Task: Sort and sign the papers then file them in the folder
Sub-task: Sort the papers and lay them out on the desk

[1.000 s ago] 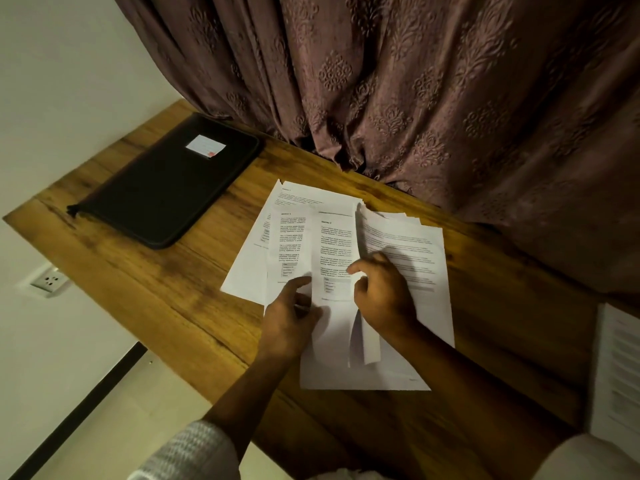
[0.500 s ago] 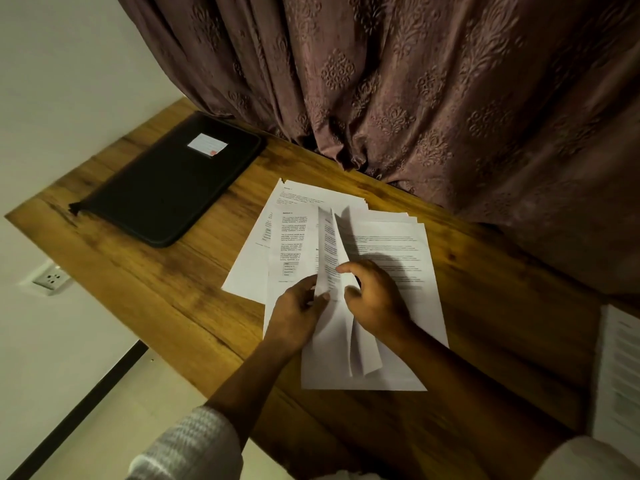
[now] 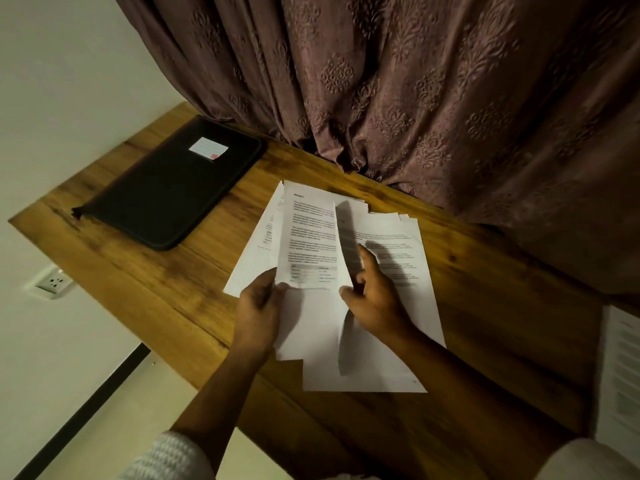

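Several printed white papers [image 3: 391, 237] lie fanned out in the middle of the wooden table [image 3: 166, 282]. My left hand [image 3: 258, 311] pinches the lower left edge of a printed sheet [image 3: 308, 237] on the left part of the pile. My right hand [image 3: 375, 296] holds one sheet [image 3: 343, 244] lifted on edge between thumb and fingers, its index finger stretched along the page beneath. A black zipped folder [image 3: 166, 195] with a small white label lies shut at the table's far left.
A heavy patterned curtain [image 3: 415, 98] hangs right behind the table's far edge. Another printed sheet [image 3: 620, 382] lies at the right edge of the view. A wall socket [image 3: 52, 282] sits below the table's left side.
My right hand has turned the lifted sheet further up and to the left, standing it on edge. My left hand slid left and took hold of the sheet underneath.
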